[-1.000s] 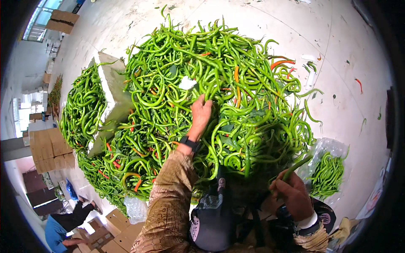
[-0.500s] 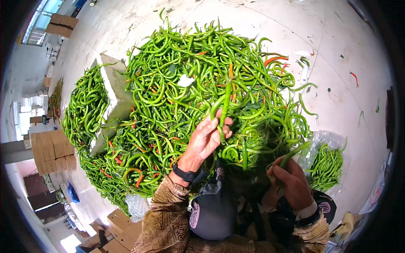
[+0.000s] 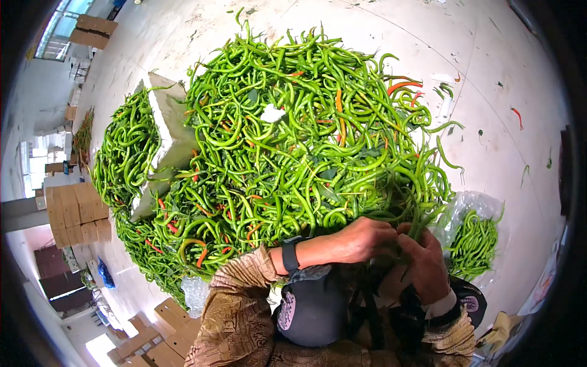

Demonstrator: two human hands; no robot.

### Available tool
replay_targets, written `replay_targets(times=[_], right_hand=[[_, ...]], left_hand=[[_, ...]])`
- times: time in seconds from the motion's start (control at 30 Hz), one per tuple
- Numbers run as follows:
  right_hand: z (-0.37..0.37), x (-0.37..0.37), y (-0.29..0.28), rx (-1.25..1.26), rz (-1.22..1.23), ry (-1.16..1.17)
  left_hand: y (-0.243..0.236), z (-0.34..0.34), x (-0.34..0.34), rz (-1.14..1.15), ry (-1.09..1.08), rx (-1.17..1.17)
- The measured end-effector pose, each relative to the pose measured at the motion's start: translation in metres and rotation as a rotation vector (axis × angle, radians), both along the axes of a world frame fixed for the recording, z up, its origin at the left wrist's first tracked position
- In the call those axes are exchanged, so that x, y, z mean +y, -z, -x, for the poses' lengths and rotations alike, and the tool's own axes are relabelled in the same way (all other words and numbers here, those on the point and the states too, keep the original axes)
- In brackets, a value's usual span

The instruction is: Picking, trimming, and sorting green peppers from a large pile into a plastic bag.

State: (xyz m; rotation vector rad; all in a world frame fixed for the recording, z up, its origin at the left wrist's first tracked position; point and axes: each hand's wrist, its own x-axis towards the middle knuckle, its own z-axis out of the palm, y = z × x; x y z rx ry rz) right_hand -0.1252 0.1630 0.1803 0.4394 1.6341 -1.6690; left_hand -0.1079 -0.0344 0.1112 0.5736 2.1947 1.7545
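hands [image 3: 394, 251] together gripping green chillies [image 3: 422, 217] by pile [image 3: 293, 140].

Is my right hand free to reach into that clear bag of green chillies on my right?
Probably not straight away. The right hand is bunched with the left hand around green chillies. The clear bag lies just beside it, nothing between them, so once emptied it looks reachable.

The green chili peppers [image 3: 293, 147] look waxy and glossy — smooth skins catching the light. Just right of that pile, the clear plastic bag [image 3: 471, 208] is thin, crinkly and shiny. Left of the pile sits a matt white foam slab [image 3: 168, 131]. The floor [image 3: 489, 79] behind the pile is pale concrete, smooth but scuffed — cardboard boxes [image 3: 73, 211] far left look dull brown.
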Motion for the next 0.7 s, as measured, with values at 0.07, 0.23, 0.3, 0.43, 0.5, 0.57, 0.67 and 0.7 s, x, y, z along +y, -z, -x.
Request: replay_targets(times=[0.07,0.23,0.3,0.43,0.5,0.57,0.67,0.7], right_hand=[[0.0,0.01,0.006,0.078,-0.045,-0.032],[0.013,0.017,-0.015,0.399,-0.398,-0.243],[0.024,0.0,-0.029,0.2,-0.275,-0.121],[0.026,-0.011,-0.028,-0.092,-0.015,0.206],[0.023,-0.009,-0.025,-0.116,0.01,0.217],[0.023,-0.005,-0.022,-0.152,0.094,0.208],[0.027,-0.005,-0.023,-0.084,0.098,0.146],[0.027,-0.005,-0.023,-0.083,0.098,0.15]], left_hand=[[0.001,0.008,0.003,-0.051,0.166,-0.005],[0.068,0.079,-0.053,0.158,-0.369,0.031],[0.118,0.1,-0.113,0.473,-0.738,0.207],[0.174,0.143,-0.177,0.86,-0.937,0.066],[0.19,0.155,-0.184,1.021,-0.922,0.01],[0.199,0.161,-0.183,1.089,-0.882,0.024],[0.197,0.169,-0.161,1.113,-0.893,-0.1],[0.195,0.169,-0.158,1.144,-0.848,-0.095]])
